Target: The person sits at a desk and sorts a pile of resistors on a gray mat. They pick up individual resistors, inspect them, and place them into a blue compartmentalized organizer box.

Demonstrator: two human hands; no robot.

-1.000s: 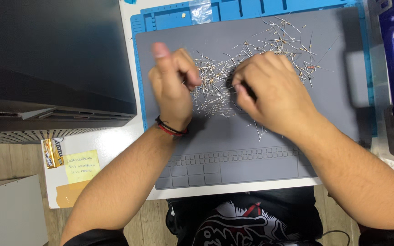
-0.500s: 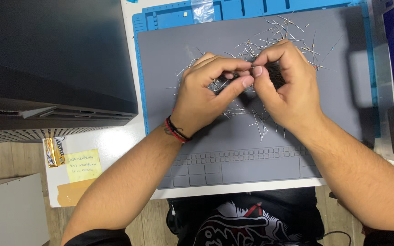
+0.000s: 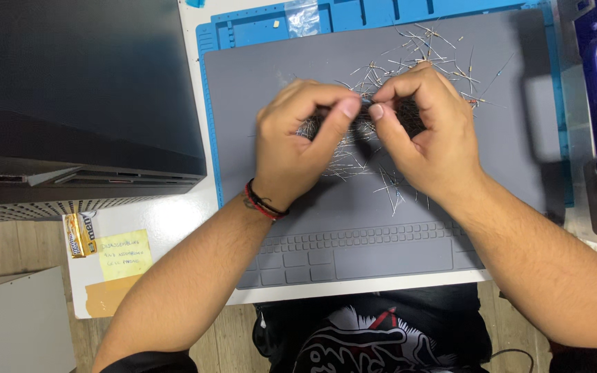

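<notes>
Left hand (image 3: 297, 141) and right hand (image 3: 428, 131) meet fingertip to fingertip, each clenched on a bundle of thin wire parts (image 3: 409, 114) above the grey mat (image 3: 381, 207).

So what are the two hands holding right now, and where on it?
Both hold one bundle of thin wire-leaded components above the grey mat: the left hand pinches its left end, the right hand its right end, thumbs nearly meeting at the middle.

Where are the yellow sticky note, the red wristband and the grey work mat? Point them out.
yellow sticky note (image 3: 125, 254), head view, middle of the paper.
red wristband (image 3: 262, 204), head view, band on the left wrist.
grey work mat (image 3: 257, 90), head view, bare upper-left area.
</notes>
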